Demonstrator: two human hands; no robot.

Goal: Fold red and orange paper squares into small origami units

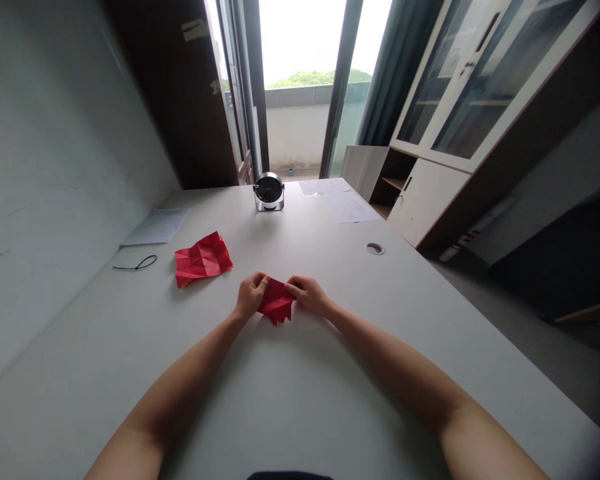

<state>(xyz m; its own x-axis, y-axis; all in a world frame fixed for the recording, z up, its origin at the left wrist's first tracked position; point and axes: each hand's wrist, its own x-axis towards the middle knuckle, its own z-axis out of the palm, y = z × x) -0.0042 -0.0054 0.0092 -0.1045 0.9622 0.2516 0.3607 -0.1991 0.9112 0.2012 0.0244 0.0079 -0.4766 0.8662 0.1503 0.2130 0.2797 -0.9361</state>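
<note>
A small piece of folded red paper (pixel 276 301) with a jagged lower edge is held between my two hands, just over the white table. My left hand (pixel 251 293) pinches its left side, thumb on top. At its upper right corner, my right hand (pixel 307 293) grips the paper between thumb and fingers. To the left, apart from both hands, lies a larger creased sheet of red paper (pixel 203 259), with a bit of yellow showing at its lower edge.
On the white table (pixel 300 400) stand a small round fan-like device (pixel 269 192) at the back and white papers (pixel 353 205) at the far right. A black cable tie (pixel 136 264) and more papers (pixel 156 227) lie left. A cable hole (pixel 375 249) sits near the right edge.
</note>
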